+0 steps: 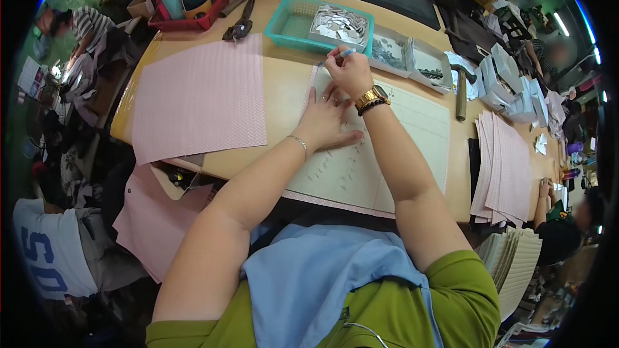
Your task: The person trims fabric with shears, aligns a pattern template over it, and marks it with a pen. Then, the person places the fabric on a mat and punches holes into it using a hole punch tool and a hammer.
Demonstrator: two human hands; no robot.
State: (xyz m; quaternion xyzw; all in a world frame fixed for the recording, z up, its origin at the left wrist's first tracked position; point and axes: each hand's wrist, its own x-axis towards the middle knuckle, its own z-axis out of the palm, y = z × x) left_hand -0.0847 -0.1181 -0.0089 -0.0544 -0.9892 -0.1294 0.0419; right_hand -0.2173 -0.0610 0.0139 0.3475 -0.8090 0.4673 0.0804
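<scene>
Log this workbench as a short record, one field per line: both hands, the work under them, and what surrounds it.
Left hand: spread flat, left hand on the cream board
Right hand: right hand gripping a slim pen-like tool
Work: cream board with handwriting, over a pink patterned sheet
Left side: larger pink sheet
Beyond hands: teal basket containing a box of small pieces
Right side: hammer, overlapping pink sheets

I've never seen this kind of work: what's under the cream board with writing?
A pink patterned sheet peeks out along the near edge of the cream board. The board hides the rest, so I can't tell what else lies underneath.
</scene>
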